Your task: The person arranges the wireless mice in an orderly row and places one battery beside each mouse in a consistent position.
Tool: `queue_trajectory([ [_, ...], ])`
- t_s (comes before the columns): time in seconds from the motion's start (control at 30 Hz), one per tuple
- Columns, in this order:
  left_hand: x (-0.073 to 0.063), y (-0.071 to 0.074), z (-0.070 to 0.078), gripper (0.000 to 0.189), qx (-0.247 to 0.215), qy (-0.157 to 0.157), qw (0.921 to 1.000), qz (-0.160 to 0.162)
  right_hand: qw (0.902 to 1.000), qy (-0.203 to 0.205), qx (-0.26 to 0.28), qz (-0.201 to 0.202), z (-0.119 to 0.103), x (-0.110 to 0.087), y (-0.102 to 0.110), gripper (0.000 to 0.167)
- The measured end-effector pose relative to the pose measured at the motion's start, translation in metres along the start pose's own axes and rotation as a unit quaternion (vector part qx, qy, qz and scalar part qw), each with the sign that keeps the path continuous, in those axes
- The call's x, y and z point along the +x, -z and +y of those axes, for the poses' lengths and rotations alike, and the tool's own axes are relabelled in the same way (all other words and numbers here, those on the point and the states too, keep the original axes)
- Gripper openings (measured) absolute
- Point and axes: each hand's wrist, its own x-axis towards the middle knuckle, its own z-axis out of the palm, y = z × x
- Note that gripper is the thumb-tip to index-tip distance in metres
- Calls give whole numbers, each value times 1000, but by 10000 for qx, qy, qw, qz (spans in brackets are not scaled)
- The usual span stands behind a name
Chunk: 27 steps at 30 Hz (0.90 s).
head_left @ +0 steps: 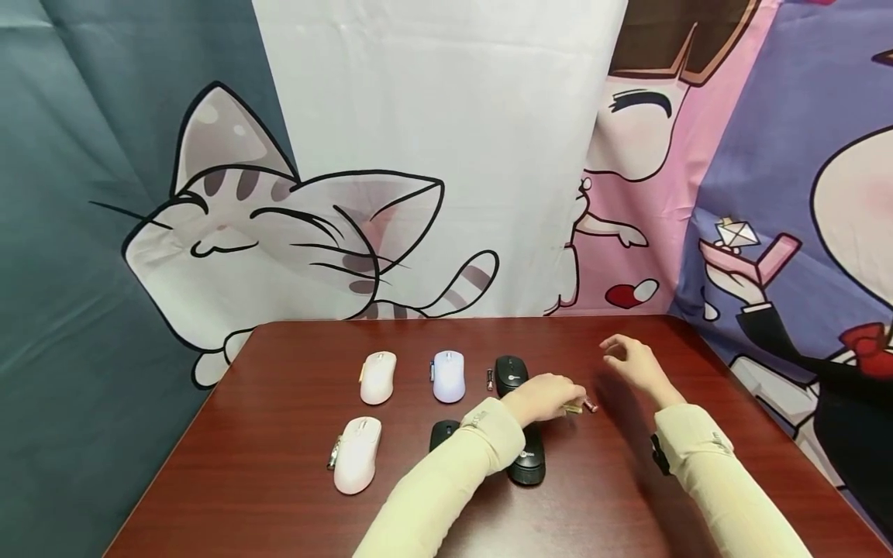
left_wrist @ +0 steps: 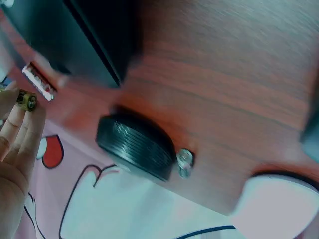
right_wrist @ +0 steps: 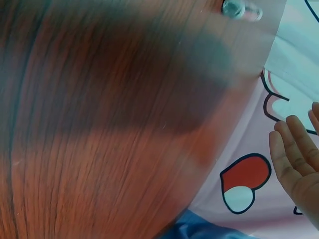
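Note:
My left hand reaches across the black mice and pinches a yellowish battery between thumb and fingers. Just past the fingertips, a reddish battery lies on the table. My right hand hovers to the right, its fingers loosely bent, holding nothing. Under the left wrist lie one black mouse at the back and another black mouse nearer the front. The left forearm hides most of a third black mouse. A small battery sits beside the back mouse.
On the left, two white mice, one at the back and one in front, have small items at their left sides. A lavender mouse lies between them and the black ones. Printed cloth hangs behind the brown table.

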Motion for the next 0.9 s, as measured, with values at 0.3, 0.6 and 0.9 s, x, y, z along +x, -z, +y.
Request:
queue_trajectory([
  [0.3,-32,12,-23,32,-690,129,9972,244,9991,177,-3,-375,-4,3,-11,19],
  [0.6,-66,22,-43,29,-1010,662,9915,476,9986,160,-51,-495,-3,2,-16,19],
  [0.9,-111,21,-64,26,-1634,1270,9748,837,9988,233,-13,-426,-9,4,-20,18],
])
